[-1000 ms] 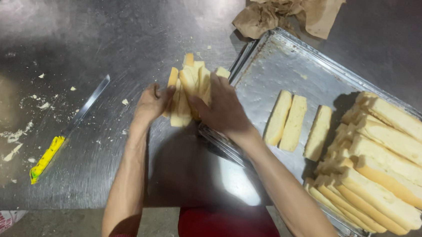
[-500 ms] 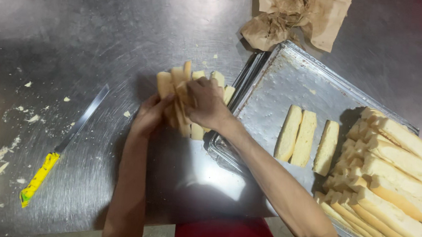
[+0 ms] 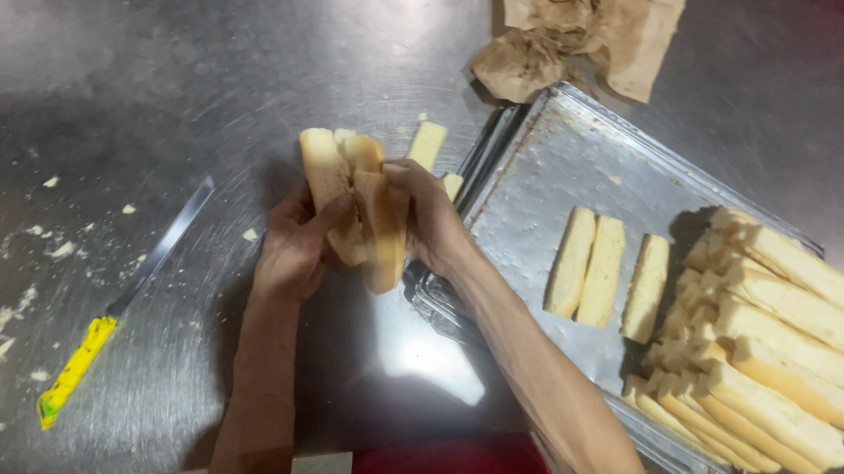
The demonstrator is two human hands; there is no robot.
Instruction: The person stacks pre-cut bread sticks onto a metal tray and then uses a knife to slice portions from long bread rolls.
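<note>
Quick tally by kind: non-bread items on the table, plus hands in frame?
Hands: 2, left hand, right hand
Knife, yellow handle: 1
Metal tray: 1
Crumpled brown paper: 1
Total: 5

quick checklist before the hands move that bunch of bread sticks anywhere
1. Both hands on the bunch: ok. Left hand supports one side, right hand clasps the other side of the bread sticks.
2. Bunch held together: not ok, the sticks splay at different angles.
3. Free space on the metal tray: ok, its near-left part is bare.
4. Stacked sticks on the tray: ok, piled at the right end, away from the hands.
5. Knife: ok, lying flat on the steel table, apart from both hands.
6. Loose stick beyond the bunch: cannot tell if touched.
</note>
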